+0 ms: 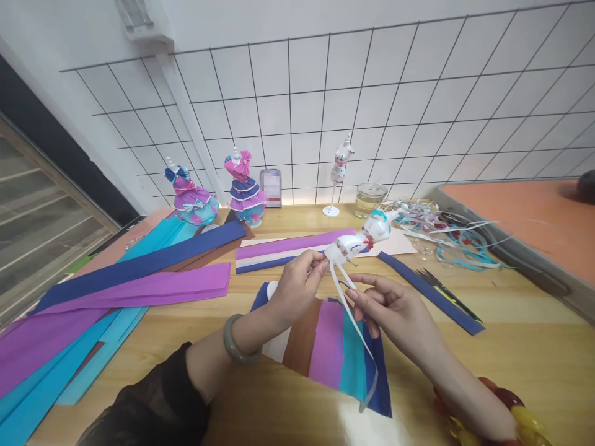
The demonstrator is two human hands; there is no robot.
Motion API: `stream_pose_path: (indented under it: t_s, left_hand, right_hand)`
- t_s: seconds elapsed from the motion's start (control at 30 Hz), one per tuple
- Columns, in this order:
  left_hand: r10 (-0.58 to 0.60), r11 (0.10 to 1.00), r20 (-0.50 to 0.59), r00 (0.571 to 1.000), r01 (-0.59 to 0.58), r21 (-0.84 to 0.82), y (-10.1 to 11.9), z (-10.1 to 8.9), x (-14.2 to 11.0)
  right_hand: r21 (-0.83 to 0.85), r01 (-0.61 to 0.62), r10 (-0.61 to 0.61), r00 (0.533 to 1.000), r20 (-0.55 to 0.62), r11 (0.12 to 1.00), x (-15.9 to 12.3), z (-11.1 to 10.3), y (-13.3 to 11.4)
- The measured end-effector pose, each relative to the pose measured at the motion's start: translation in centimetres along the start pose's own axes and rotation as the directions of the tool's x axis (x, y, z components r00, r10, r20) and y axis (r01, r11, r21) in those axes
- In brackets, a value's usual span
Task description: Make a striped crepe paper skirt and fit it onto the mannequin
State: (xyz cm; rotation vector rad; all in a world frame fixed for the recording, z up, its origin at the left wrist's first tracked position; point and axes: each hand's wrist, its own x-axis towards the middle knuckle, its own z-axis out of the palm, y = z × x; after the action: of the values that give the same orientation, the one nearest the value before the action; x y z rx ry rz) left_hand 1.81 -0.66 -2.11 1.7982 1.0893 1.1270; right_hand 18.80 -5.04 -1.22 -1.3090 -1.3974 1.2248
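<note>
My left hand is closed on the lower end of a small white dress form, which tilts up to the right. The form has printed patches, red trim and teal at its top. Two tails of narrow white ribbon hang from its lower edge. My right hand is beside the ribbon, thumb and forefinger closing on it just below the form. Under my hands lies a sheet of striped crepe paper in brown, purple, teal and navy. A white round base shows partly behind my left wrist.
Crepe paper strips cover the left side. Two dressed forms and a bare form on a stand are at the back. A glass bowl, tangled ribbons and scissors on a navy strip lie right.
</note>
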Motion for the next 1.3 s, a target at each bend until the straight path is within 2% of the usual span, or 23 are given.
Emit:
stream_pose_path:
  t_s: [0.13, 0.27, 0.4, 0.6, 0.9, 1.07, 1.3]
  left_hand:
    - [-0.016, 1.000, -0.008, 1.000, 0.015, -0.019, 0.1, -0.1, 0.0]
    - [-0.023, 0.990, 0.013, 1.000, 0.025, -0.136, 0.4, 0.0, -0.1]
    - [-0.064, 0.951, 0.064, 0.996, 0.081, -0.300, 0.9, 0.0, -0.1]
    - [-0.132, 0.904, 0.143, 0.981, 0.178, -0.388, 1.5, -0.2, -0.1]
    - [-0.264, 0.854, 0.211, 0.941, 0.330, -0.402, 1.8, -0.1, -0.1]
    - [-0.253, 0.795, 0.270, 0.929, 0.358, -0.490, 1.4, 0.0, -0.2]
    - [-0.247, 0.710, 0.417, 0.875, 0.456, -0.537, 1.4, -0.2, -0.2]
  right_hand:
    - [0.013, 0.020, -0.020, 1.000, 0.006, 1.000, 0.2, -0.2, 0.4]
    - [0.034, 0.016, -0.017, 1.000, 0.007, 0.999, 0.5, -0.4, 1.0]
    - [0.069, 0.007, -0.007, 1.000, 0.001, 0.998, 1.0, -0.4, 1.0]
    - [0.092, 0.004, -0.002, 1.000, -0.024, 0.996, 1.1, -0.7, 0.2]
    - [0.150, -0.019, 0.019, 1.000, -0.002, 0.988, 1.1, -1.1, 0.2]
    - [0.150, 0.010, -0.012, 1.000, 0.012, 0.989, 1.3, -1.3, 0.5]
    - [0.140, 0.012, -0.027, 0.994, 0.106, 0.990, 1.2, -1.9, 0.3]
